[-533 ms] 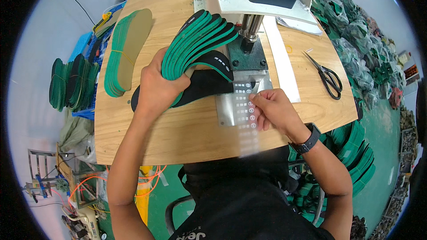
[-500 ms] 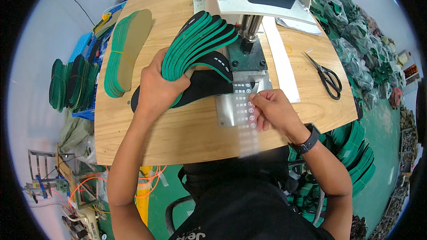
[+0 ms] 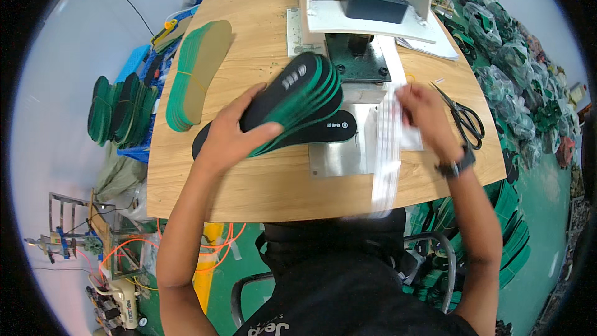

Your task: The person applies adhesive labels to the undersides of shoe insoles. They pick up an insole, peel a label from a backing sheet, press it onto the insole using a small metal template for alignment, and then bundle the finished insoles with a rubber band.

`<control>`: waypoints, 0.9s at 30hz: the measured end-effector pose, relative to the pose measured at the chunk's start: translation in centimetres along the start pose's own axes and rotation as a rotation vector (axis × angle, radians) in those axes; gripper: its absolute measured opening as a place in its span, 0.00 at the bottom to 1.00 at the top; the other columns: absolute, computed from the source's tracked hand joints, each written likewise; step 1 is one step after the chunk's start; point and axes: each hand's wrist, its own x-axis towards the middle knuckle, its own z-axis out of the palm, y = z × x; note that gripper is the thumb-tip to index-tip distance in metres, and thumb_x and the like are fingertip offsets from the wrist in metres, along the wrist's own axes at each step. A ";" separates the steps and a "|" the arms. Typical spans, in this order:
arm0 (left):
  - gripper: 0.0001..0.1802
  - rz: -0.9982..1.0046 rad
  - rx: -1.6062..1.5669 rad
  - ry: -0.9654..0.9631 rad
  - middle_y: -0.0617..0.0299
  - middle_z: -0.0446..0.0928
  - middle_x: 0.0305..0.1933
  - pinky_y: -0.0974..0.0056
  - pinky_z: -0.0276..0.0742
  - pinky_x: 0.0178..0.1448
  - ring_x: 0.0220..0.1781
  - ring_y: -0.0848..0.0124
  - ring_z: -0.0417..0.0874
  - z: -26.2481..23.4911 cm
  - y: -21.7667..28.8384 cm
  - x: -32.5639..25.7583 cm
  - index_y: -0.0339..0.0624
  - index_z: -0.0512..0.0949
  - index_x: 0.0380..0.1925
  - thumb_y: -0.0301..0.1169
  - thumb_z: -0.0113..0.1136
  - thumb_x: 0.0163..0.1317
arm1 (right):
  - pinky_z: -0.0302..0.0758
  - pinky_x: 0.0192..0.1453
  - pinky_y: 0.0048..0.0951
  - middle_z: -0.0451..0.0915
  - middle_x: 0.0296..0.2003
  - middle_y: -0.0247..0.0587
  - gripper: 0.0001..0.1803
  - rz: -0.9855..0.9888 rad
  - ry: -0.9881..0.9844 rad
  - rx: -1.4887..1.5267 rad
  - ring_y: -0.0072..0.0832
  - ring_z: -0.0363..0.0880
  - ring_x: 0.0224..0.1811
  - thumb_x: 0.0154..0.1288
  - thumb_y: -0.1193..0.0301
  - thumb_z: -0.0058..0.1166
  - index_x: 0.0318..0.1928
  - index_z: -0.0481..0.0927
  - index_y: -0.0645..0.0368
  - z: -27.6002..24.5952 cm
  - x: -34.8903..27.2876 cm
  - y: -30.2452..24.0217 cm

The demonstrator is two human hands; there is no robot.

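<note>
My left hand is closed around a fanned stack of black-and-green insoles, thumb on the near side. The top insole has a white printed mark. Under the stack, a black insole lies with one end on the metal plate of the press, and a small white mark shows on that end. To the right of this plate, my right hand pinches a long translucent strip of white printed labels, which hangs toward the table's front edge. Motion blurs the strip and the fingers.
The press stands at the back, its dark block above the plate. Black scissors lie at the right, a banded insole bundle at the left. More insole bundles stand beyond the left edge; bagged material is piled at the right.
My right hand has pulled the label strip rightward, off the insole end. My left hand has tipped the stack so its top face shows. The insole's marked end now lies flat on the plate.
</note>
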 end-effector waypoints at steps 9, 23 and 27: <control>0.53 -0.250 0.375 -0.448 0.42 0.74 0.54 0.63 0.67 0.62 0.58 0.58 0.74 -5.2 -1.0 0.8 0.27 0.67 0.59 0.52 0.75 0.37 | 0.71 0.35 0.20 0.79 0.36 0.39 0.16 -0.701 0.503 0.062 0.19 0.75 0.34 0.68 0.65 0.51 0.48 0.72 0.66 -2.7 1.9 -7.0; 0.40 0.077 0.510 -0.016 0.49 0.74 0.46 0.55 0.72 0.53 0.50 0.50 0.75 -6.6 4.2 -11.2 0.39 0.70 0.53 0.35 0.76 0.35 | 0.68 0.51 0.43 0.74 0.41 0.51 0.33 -0.927 -0.641 -0.717 0.48 0.71 0.47 0.44 0.59 0.69 0.46 0.70 0.66 18.8 -5.2 -9.2; 0.45 -0.032 0.371 0.172 0.49 0.74 0.49 0.57 0.71 0.57 0.53 0.51 0.75 -5.8 0.7 -15.4 0.41 0.69 0.59 0.36 0.78 0.36 | 0.70 0.47 0.43 0.75 0.37 0.51 0.29 -0.968 -0.585 -0.757 0.48 0.74 0.43 0.45 0.57 0.67 0.41 0.71 0.64 20.7 -7.1 -9.4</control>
